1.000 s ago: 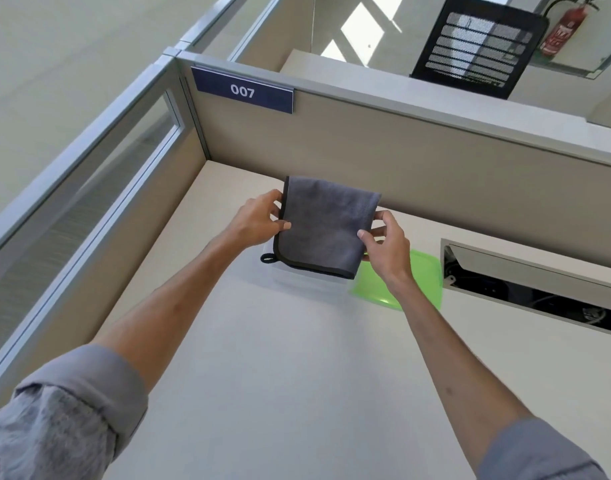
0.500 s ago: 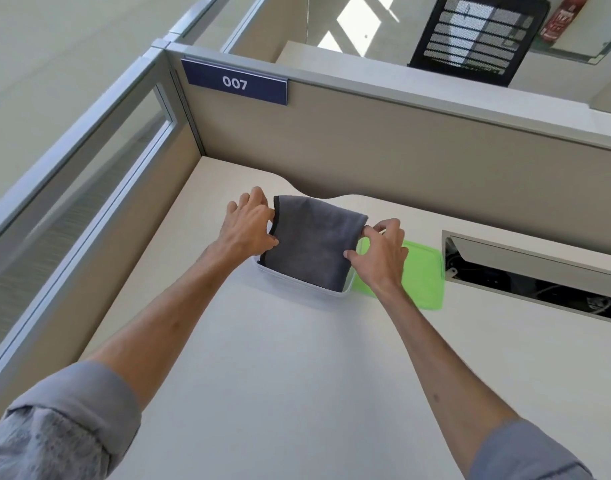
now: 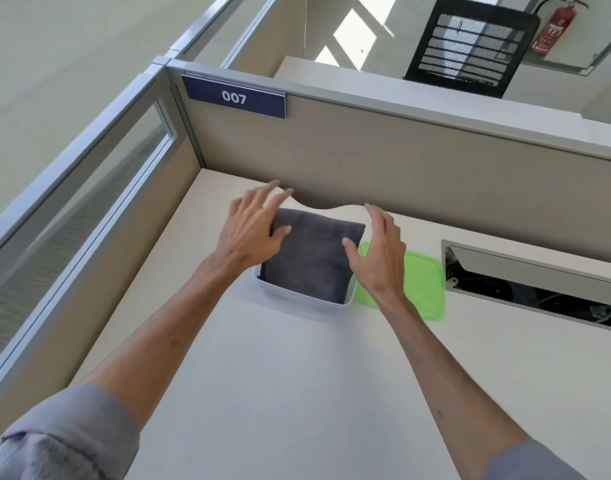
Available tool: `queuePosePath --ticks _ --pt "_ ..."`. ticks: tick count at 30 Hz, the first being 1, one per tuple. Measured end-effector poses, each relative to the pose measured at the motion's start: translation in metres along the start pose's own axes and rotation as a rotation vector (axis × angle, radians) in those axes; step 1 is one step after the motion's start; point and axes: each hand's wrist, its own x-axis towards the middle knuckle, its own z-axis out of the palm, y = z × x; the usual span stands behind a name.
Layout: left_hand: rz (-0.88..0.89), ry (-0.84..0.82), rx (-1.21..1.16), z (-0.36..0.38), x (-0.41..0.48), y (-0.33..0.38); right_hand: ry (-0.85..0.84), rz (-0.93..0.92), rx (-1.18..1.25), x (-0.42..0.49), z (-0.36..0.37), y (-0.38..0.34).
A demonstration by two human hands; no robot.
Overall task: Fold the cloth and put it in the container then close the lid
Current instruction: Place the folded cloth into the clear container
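Toward the far edge of the desk (image 3: 297, 393), close to the partition wall (image 3: 401, 161), sits a clear container (image 3: 302, 301) with the folded cloth (image 3: 314, 258) inside it, bulging above the rim. Left hand (image 3: 253, 233) hovers at the cloth's left side, fingers spread and loose, thumb tip touching or almost touching the fabric, gripping nothing. Right hand (image 3: 378, 251) is also open, fingers extended, thumb near the cloth's right edge, palm over the gap between container and lid (image 3: 423, 282). Lid lies flat on the desk just beside the container's right side, not yet on.

Step in hand, as judged: seat the cloth, then go for the lid. To do it well, press the bulge down flat with both palms so nothing pokes over the rim, tuck any corner inward, then take the lid with the right hand while the left steadies the container. Align corners first, press around the edge.

Cloth: dark grey, plush microfibre look, soft, puffy square, likely springs back up. Container: thin translucent plastic, rounded-corner rectangle, light, may slide. Lid: bright green, flat, semi-translucent plastic with rounded corners and a raised rim. Desk: smooth matte off-white laminate.
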Motion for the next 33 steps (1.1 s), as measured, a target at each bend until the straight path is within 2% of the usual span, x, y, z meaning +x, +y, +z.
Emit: queuePosePath --ticks 1,3,9,13,18,24,28,31,33 --pt "0.070 -0.091 0.017 0.005 0.006 0.000 -0.040 -0.040 -0.036 0.007 0.001 -0.003" --pt "0.142 -0.147 0.056 0.013 0.012 0.001 -0.103 -0.110 -0.108 0.017 0.005 -0.007" --pt "0.339 0.053 0.160 0.019 -0.001 -0.003 -0.105 -0.340 -0.302 0.002 0.010 -0.003" --pt "0.437 0.054 0.215 0.036 -0.016 -0.009 -0.177 -0.451 -0.385 -0.014 0.019 0.009" --pt "0.334 -0.008 0.141 0.049 -0.020 -0.012 -0.213 -0.446 -0.433 -0.007 0.030 0.014" --pt "0.318 0.029 0.112 0.051 -0.022 -0.010 -0.178 -0.356 -0.407 -0.009 0.027 0.015" --pt "0.310 -0.002 0.084 0.051 -0.019 -0.011 -0.169 -0.319 -0.409 -0.010 0.026 0.014" --pt "0.273 -0.055 0.018 0.046 -0.019 -0.012 -0.168 -0.309 -0.337 -0.012 0.022 0.015" --pt "0.230 -0.045 -0.025 0.042 -0.023 -0.008 -0.110 -0.267 -0.241 -0.018 0.014 0.018"
